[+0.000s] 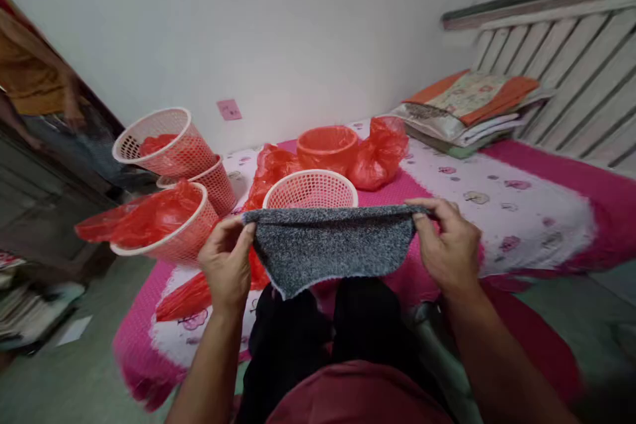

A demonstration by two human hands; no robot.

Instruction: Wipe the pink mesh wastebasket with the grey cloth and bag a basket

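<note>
A grey speckled cloth (332,245) hangs stretched between my two hands, its top edge drawn nearly straight. My left hand (228,262) pinches its upper left corner between thumb and fingers. At the upper right corner, my right hand (447,245) grips it the same way. The lower edge droops above my knees, with a pointed corner at the left. Just behind the cloth stands a pink plastic mesh basket (311,189), its lower part hidden by the cloth.
Several baskets lined with red plastic, such as this pink basket (199,228), stand at the left. A red bowl (326,149) and a knotted red bag (380,156) sit behind. Folded bedding (472,106) lies at the right. A person (40,73) stands far left.
</note>
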